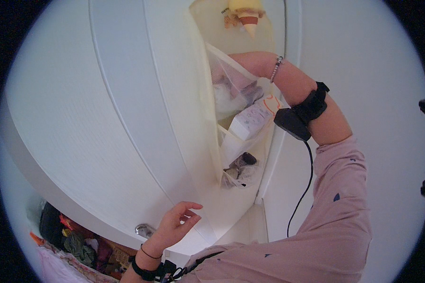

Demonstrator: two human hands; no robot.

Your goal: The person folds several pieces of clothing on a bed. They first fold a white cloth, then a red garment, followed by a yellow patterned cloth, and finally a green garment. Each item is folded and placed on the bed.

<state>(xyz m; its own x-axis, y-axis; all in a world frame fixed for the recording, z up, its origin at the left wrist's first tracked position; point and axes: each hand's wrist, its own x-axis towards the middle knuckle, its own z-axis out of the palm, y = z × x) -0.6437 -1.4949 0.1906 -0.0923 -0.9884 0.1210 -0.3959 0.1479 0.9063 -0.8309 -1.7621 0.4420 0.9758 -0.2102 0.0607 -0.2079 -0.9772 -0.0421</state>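
A hanging fabric organizer (205, 81) with mesh pockets is on the white door (127, 70). My right hand (236, 85) is inside its upper mesh pocket (223, 56), blurred behind the netting. Whether its fingers hold anything there cannot be made out. Whitish and greyish items lie around it in the pocket. Just below, a patterned white box (249, 122) leans out of the middle pocket. The lowest pocket holds dark and grey bundled items (241, 166). My left hand (179, 223) hovers by the door with loosely bent fingers and nothing in them, near the metal door handle (145, 230).
A black strapped device (292, 123) sits on my right forearm, its cable (306, 187) hanging down. To the right is a white wall (361, 88). Beyond the door's edge, mixed clothes and bags (81, 244) are heaped at lower left.
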